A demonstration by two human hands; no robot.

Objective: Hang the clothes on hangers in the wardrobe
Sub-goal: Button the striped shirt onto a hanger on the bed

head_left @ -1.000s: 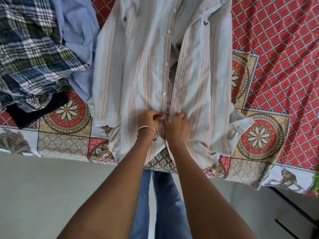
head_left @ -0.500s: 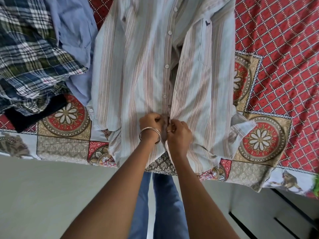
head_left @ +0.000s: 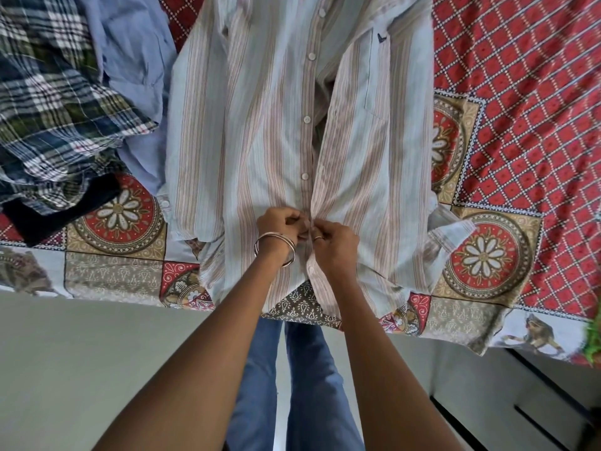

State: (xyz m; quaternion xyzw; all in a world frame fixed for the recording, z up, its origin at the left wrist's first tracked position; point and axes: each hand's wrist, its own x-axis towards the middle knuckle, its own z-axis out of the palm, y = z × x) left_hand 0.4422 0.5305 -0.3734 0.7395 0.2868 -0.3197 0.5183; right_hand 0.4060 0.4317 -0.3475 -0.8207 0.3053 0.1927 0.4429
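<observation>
Head view: striped shirt (head_left: 260,131) lies front-up on the bed (head_left: 520,92), its hem at the near edge. Left hand (head_left: 281,227) and right hand (head_left: 336,244) each pinch the front placket low down, fingers curled, touching one another. Upper buttons are undone, the front gaping. Plaid shirt (head_left: 55,92) and blue garment (head_left: 136,60) lie heaped left.

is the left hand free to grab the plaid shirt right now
Probably not: the left hand and right hand both pinch the striped shirt placket. The plaid shirt lies uncovered beside it.
</observation>
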